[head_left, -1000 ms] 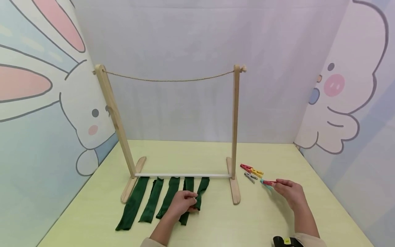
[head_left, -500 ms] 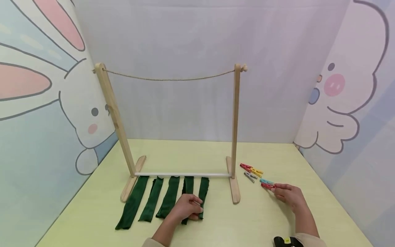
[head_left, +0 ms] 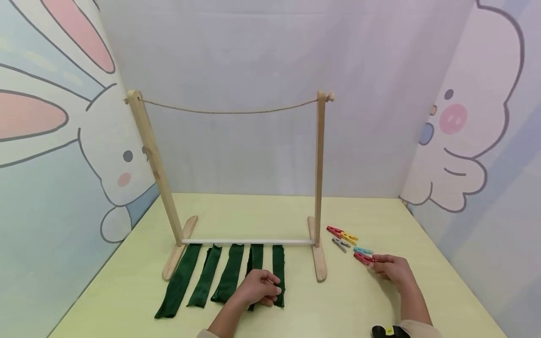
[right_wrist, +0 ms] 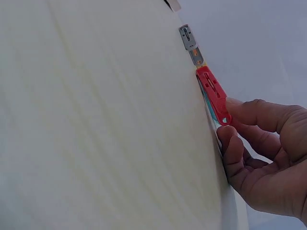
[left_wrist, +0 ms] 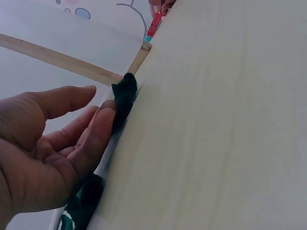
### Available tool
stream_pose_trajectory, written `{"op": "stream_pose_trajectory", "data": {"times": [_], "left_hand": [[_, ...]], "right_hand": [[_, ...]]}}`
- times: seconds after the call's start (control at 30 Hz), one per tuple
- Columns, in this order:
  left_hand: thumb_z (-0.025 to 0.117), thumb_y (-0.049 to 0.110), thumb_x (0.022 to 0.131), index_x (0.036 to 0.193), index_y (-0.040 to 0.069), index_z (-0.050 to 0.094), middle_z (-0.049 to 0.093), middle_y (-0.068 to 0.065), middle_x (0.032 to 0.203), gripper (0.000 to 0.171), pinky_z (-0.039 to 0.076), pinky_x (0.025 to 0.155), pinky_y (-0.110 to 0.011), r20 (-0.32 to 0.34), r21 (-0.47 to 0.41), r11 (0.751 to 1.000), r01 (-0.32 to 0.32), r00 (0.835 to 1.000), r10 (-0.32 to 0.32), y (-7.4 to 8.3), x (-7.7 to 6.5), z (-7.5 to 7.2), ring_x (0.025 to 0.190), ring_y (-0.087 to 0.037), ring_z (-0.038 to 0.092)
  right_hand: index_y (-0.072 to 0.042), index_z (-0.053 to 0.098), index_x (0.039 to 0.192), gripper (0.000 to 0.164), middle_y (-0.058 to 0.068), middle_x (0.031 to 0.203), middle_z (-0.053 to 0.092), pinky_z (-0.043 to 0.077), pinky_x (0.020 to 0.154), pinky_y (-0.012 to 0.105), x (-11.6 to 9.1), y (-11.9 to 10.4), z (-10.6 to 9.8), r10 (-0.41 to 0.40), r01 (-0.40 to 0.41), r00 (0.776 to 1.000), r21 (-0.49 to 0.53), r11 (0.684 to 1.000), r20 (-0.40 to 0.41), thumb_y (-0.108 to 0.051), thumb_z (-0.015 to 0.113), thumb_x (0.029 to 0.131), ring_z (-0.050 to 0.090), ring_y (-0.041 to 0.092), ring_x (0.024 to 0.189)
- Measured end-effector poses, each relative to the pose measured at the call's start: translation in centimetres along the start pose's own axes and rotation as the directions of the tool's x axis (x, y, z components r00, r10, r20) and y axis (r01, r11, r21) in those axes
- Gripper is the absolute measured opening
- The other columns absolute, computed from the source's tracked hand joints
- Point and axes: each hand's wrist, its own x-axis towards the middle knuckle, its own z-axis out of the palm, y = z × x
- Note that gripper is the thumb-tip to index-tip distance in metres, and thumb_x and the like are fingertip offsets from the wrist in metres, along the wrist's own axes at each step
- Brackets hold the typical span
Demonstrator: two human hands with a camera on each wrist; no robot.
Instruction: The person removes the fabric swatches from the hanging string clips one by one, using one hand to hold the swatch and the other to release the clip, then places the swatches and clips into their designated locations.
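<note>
Several dark green cloth strips lie side by side in front of the rack. My left hand [head_left: 258, 287] is at the lower part of the rightmost green strip [head_left: 278, 263]. Its thumb and fingers stand apart in the left wrist view, with fingertips right at the cloth [left_wrist: 125, 98]. On the right, my right hand [head_left: 394, 270] pinches the near end of a red clothespin [right_wrist: 211, 93] between thumb and fingers. That red clothespin sits low over the table, alongside a light blue clothespin [head_left: 362, 250].
A wooden rack with an upright post [head_left: 320, 173], a sagging rope [head_left: 228, 112] and a white bottom bar [head_left: 249, 241] stands behind the strips. Grey clothespins [head_left: 339, 244], a yellow clothespin [head_left: 348, 238] and another red clothespin [head_left: 334, 231] lie right of its foot.
The rightmost strip's near end, earlier raised and folded in my left hand, now lies straight. My right hand has lowered the red clothespin from across the blue one to its near side.
</note>
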Motion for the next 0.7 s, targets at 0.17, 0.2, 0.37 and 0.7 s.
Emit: {"op": "stream_pose_trajectory", "data": {"times": [0.17, 0.2, 0.37, 0.7], "left_hand": [[0.067, 0.005, 0.084, 0.102, -0.005, 0.061, 0.064, -0.013, 0.076, 0.022, 0.053, 0.054, -0.033, 0.009, -0.021, 1.0, -0.012, 1.0, 0.013, 0.2, 0.1, -0.2, 0.06, -0.019, 0.062], [0.067, 0.006, 0.084, 0.103, -0.006, 0.061, 0.065, -0.013, 0.076, 0.023, 0.053, 0.054, -0.033, 0.012, -0.027, 0.999, -0.017, 1.0, 0.018, 0.2, 0.1, -0.2, 0.06, -0.019, 0.062], [0.065, 0.006, 0.086, 0.106, -0.008, 0.06, 0.066, -0.016, 0.079, 0.025, 0.053, 0.056, -0.033, 0.021, -0.049, 0.998, -0.034, 0.999, 0.035, 0.5, -0.2, -0.7, 0.063, -0.019, 0.062], [0.064, 0.012, 0.088, 0.109, -0.007, 0.06, 0.065, -0.015, 0.086, 0.029, 0.054, 0.065, -0.039, 0.022, -0.026, 0.998, -0.053, 0.998, 0.054, 1.2, -1.0, -2.1, 0.071, -0.024, 0.063]], "right_hand": [[0.012, 0.058, 0.113, 0.038, 0.003, 0.078, 0.058, 0.045, 0.056, 0.03, 0.0, -0.1, -0.1, -0.016, 0.016, 1.0, -0.01, 1.0, -0.008, -0.005, 0.069, 0.08, 0.051, 0.016, 0.064], [0.012, 0.059, 0.112, 0.037, 0.003, 0.078, 0.058, 0.045, 0.056, 0.03, 0.0, -0.2, -0.2, -0.016, 0.016, 1.0, -0.012, 1.0, -0.009, -0.005, 0.069, 0.08, 0.051, 0.017, 0.065], [0.011, 0.06, 0.111, 0.04, 0.003, 0.079, 0.06, 0.046, 0.057, 0.03, 0.2, -0.1, -0.2, -0.003, 0.003, 1.0, -0.011, 1.0, -0.022, -0.007, 0.073, 0.078, 0.052, 0.017, 0.066], [0.014, 0.053, 0.119, 0.049, 0.002, 0.077, 0.062, 0.048, 0.057, 0.031, -0.3, 0.0, -0.3, -0.009, 0.009, 1.0, 0.011, 1.0, -0.012, -0.009, 0.072, 0.08, 0.055, 0.017, 0.065]]}}
